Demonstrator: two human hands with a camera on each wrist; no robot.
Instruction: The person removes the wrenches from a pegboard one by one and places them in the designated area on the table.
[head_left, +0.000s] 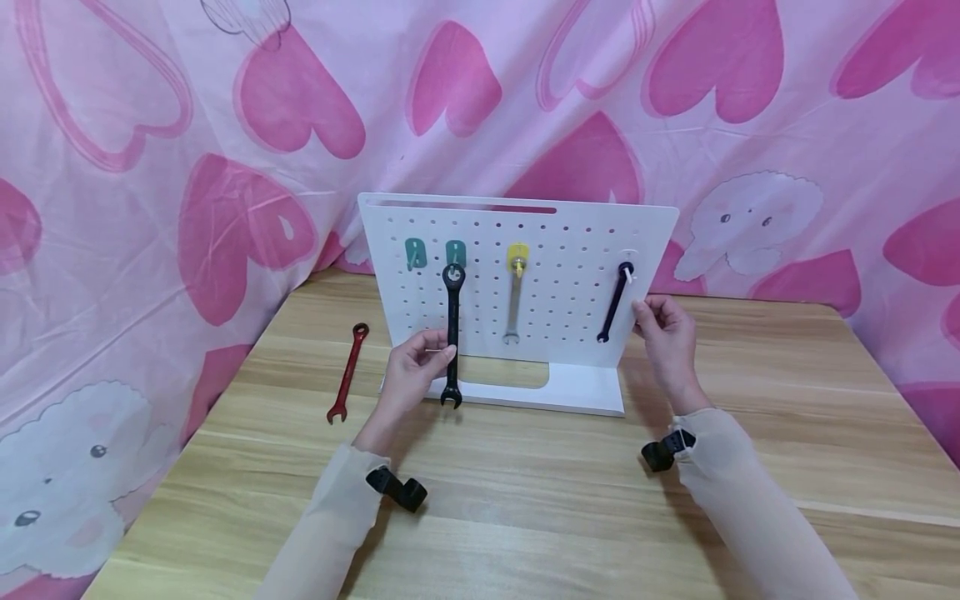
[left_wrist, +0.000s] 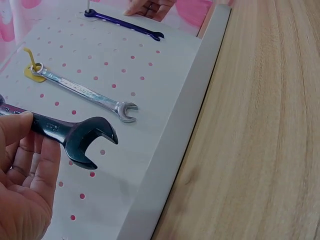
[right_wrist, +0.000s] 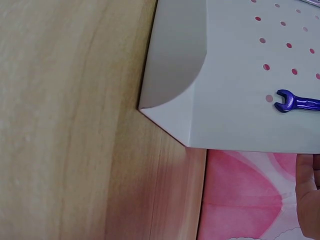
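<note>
My left hand pinches a black combination wrench by its shaft, open end down, in front of the white pegboard. The wrench's ring end is at the second green hook; whether the hook bears its weight I cannot tell. In the left wrist view, the thumb lies on the black wrench near its open jaw. My right hand holds the pegboard's right edge, thumb in front. Beside it, a dark blue wrench hangs on a white hook. A silver wrench hangs from the yellow hook.
A red wrench lies on the wooden table left of the board. Another green hook at the board's upper left holds nothing. Behind the table hangs a pink heart-patterned cloth.
</note>
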